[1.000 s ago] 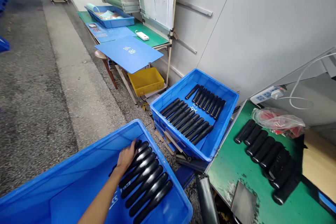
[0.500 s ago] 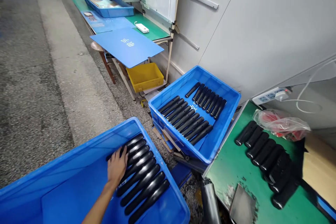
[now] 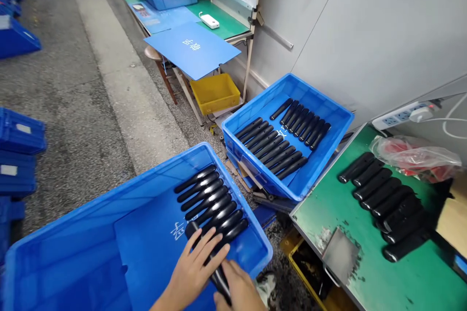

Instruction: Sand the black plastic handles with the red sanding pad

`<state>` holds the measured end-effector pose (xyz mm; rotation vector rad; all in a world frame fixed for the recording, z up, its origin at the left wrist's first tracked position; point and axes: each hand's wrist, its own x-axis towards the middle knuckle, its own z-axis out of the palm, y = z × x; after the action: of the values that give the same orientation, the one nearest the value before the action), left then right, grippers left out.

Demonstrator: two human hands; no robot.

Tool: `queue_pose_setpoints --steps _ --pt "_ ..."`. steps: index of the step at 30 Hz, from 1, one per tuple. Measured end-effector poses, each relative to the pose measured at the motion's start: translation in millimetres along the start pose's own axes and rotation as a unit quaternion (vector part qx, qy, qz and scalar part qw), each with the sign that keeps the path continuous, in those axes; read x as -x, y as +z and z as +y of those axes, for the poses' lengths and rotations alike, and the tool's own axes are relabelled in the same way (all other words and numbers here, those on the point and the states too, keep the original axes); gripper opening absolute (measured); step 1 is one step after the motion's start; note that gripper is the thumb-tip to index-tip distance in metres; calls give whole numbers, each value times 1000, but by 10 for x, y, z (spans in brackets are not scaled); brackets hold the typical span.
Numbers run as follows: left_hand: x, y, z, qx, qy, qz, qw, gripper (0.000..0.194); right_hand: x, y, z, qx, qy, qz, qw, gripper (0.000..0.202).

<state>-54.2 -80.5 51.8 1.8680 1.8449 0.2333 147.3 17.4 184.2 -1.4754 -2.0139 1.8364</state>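
My left hand point(image 3: 195, 265) lies over a black handle-shaped piece point(image 3: 220, 279), its fingers spread across the piece's upper part. Wrapped round the lower end of that piece is my right hand point(image 3: 239, 289). Both hands are above the near blue bin point(image 3: 109, 204). Inside this bin a row of glossy black pieces point(image 3: 207, 199) lies side by side, just beyond my hands. A second blue bin point(image 3: 323, 95) behind it holds two rows of similar pieces. More black pieces point(image 3: 379, 194) rest on the green table at the right.
The green table point(image 3: 386, 282) carries a plastic bag with red contents point(image 3: 416, 158), a metal block point(image 3: 341, 255) and a power strip point(image 3: 397, 115). A yellow bin point(image 3: 215, 95) sits below the back table. Blue crates point(image 3: 18, 170) line the left edge.
My left hand has moved from the row's far end to the near side. My right hand has come into view with a black piece. The view has shifted, showing crates at left.
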Motion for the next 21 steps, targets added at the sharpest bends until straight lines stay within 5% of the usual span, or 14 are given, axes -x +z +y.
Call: queue_pose_setpoints --steps 3,5,8,14,17,21 --pt "474 64 -325 20 -135 -147 980 46 71 33 -58 -15 -46 14 999 66" --pt "687 156 -602 8 -222 -187 957 46 193 -125 -8 -60 -63 59 994 52" --pt "896 369 -863 -9 -267 -256 929 50 402 -462 203 -103 -46 100 989 39" --pt "1037 711 -876 -55 -279 -312 906 59 745 -758 671 -148 35 221 963 46" --pt "1027 692 -877 -73 -262 -304 913 62 876 -800 806 -186 58 253 948 50" --pt "983 627 -883 -95 -251 -302 915 60 1080 -965 978 -179 71 219 956 52"
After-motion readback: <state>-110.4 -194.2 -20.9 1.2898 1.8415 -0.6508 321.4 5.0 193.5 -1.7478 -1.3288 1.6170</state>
